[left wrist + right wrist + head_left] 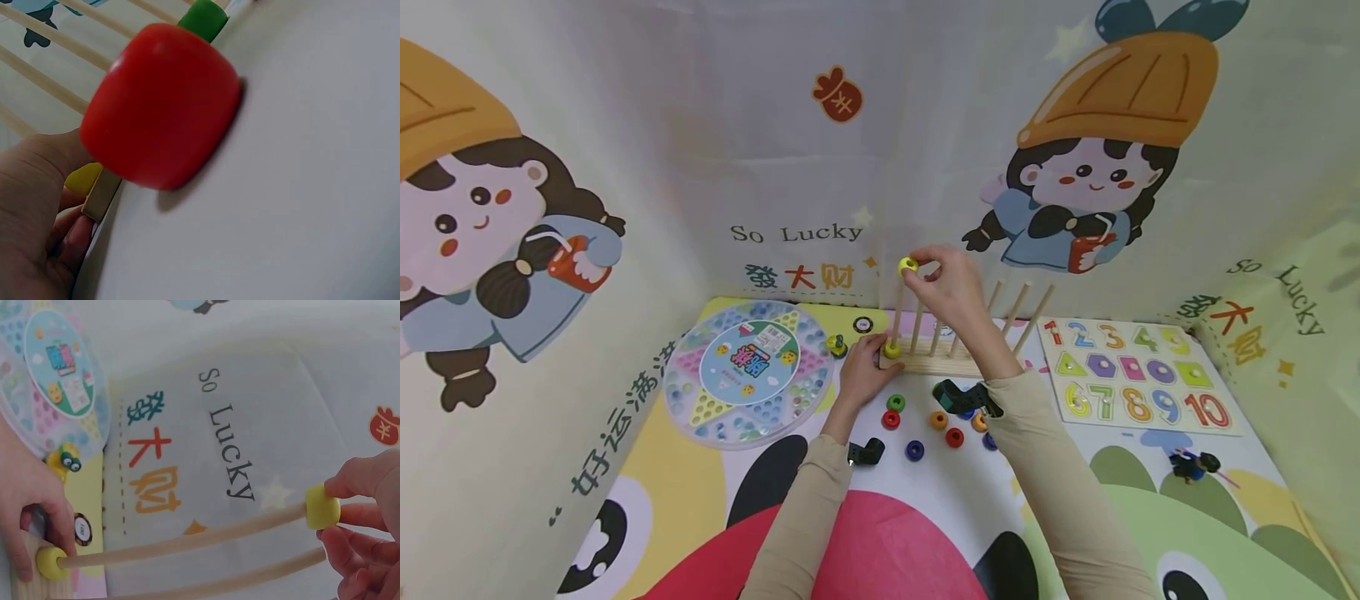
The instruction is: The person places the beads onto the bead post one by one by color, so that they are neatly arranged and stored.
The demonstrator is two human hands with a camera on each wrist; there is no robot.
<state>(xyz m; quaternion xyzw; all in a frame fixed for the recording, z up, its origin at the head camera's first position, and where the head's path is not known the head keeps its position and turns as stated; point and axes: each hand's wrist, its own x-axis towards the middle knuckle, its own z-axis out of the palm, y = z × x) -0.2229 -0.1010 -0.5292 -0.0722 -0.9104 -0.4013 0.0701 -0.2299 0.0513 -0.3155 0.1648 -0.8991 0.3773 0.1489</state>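
Observation:
My right hand (951, 287) pinches a yellow bead (323, 506) between thumb and fingers, at the top of the leftmost peg (187, 544) of a wooden peg rack. At the foot of that peg sits another yellow bead (51, 563), down against the base (932, 365). My left hand (861, 375) grips the left end of the base, its thumb and fingers on either side of the wood in the left wrist view. A red bead (162, 106) looms large there, with a green bead (203, 20) behind it.
Several loose beads, among them a blue one (914, 450) and an orange one (938, 420), lie in front of the rack. A round game board (681, 400) is at left, beside a small yellow toy (837, 345). To the right are a number board (1150, 400) and a dark figurine (1193, 465).

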